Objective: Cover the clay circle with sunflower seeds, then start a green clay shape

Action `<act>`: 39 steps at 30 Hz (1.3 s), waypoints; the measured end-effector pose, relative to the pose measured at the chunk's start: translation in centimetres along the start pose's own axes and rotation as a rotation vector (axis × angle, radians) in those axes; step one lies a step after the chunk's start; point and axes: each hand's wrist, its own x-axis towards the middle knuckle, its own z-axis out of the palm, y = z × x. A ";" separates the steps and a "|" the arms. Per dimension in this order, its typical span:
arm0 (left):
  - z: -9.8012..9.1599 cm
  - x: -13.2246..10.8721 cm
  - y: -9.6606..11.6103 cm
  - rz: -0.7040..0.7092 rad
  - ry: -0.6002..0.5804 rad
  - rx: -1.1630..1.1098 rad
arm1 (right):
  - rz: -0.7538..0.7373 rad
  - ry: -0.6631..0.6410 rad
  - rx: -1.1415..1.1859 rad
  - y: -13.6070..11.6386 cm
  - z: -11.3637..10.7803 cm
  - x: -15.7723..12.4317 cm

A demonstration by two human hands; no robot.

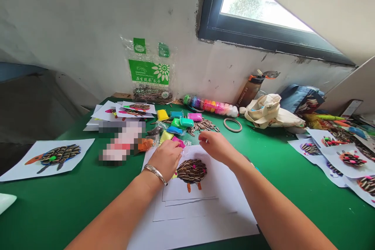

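Note:
My left hand [165, 160], with a silver bangle [156, 174] on its wrist, rests at the left edge of a seed picture. Its fingertips reach a magenta clay block [178, 141] in clear wrap, but I cannot tell whether they grip it. My right hand [215, 148] hangs just above the paper's top edge, fingers bunched, with nothing visible in them. Between my hands lies a hedgehog shape of striped sunflower seeds [191, 171] on white paper [190, 199], with orange feet below it. Loose seeds [202, 126] lie just beyond my right fingertips.
Several clay blocks [175, 123] and a row of clay tubes [209, 105] lie on the green table [293, 211]. Seed pictures [342, 160] lie right and left, with a seed bag [152, 72] on the wall, a bottle [252, 90] and a cloth bag [269, 112] behind.

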 end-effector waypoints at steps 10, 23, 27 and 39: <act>0.0 -0.1 0.3 -0.027 0.144 -0.053 | -0.038 0.083 -0.179 -2.5 1.8 8.8; -1.1 0.6 1.4 -0.440 0.263 -1.092 | -0.138 0.124 0.982 -4.3 1.1 -0.3; -1.2 0.5 2.4 -0.407 0.123 -1.336 | -0.009 -0.038 1.273 -4.7 1.9 -3.7; -1.6 0.3 2.7 -0.415 -0.081 -0.953 | 0.090 0.028 1.119 -2.5 2.4 -3.7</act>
